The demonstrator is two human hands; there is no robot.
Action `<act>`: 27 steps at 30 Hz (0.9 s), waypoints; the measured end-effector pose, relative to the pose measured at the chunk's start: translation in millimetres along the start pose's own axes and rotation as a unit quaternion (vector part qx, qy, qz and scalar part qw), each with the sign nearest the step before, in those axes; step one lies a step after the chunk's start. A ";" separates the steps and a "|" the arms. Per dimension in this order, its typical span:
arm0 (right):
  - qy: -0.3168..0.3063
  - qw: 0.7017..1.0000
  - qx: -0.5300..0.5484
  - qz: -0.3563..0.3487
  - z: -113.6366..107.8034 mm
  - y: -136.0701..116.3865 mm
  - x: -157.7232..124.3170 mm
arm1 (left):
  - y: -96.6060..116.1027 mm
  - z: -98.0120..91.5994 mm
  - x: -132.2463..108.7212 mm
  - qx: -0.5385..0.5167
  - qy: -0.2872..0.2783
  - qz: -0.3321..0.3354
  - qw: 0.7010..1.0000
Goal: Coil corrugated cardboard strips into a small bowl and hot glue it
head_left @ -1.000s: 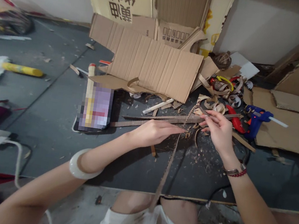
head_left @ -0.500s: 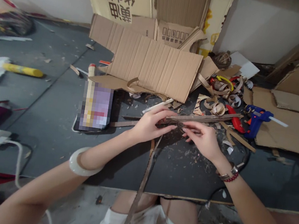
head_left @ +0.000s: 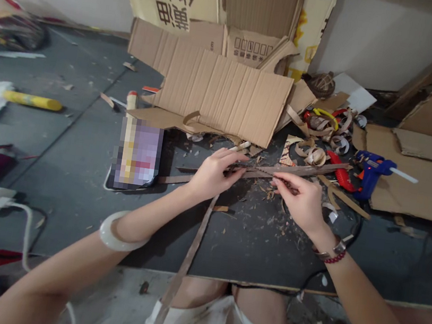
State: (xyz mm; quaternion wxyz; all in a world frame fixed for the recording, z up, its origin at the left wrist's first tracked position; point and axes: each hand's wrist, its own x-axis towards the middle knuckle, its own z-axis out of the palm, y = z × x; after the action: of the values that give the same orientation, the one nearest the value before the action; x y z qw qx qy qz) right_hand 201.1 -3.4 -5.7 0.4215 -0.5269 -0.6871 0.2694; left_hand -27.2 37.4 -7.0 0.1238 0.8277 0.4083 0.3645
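Long thin brown cardboard strips (head_left: 303, 169) run between both hands just above the dark scrap-strewn tabletop (head_left: 253, 242), the left hand (head_left: 212, 175) closed around them, the right hand (head_left: 301, 201) pinching them, with a blue hot glue gun (head_left: 371, 172) nearby.

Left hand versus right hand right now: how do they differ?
The left hand wears a white bangle on its forearm; the right hand, a metal band and red beads at the wrist. A long strip runs down from the left hand, not the right. Both pinch the same cardboard strips.
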 end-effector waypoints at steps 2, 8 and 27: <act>-0.009 1.000 -0.010 -0.016 5.0 -2.3 -3.2 | 1.4 1.9 -0.4 0.001 -0.005 0.049 0.999; -0.057 0.998 0.000 -0.013 14.2 -10.7 -8.9 | 2.6 7.9 -4.2 -0.053 -0.089 0.100 0.990; -0.095 0.983 -0.055 -0.146 2.0 -17.1 -4.2 | -0.5 3.3 -2.5 -0.090 0.022 -0.033 0.995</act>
State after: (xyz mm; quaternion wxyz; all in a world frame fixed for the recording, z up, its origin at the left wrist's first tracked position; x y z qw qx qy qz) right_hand 191.2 -12.4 6.0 0.3590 -0.4157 -0.8074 0.2155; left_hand -26.1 36.1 -10.8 0.2005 0.7911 0.4032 0.4140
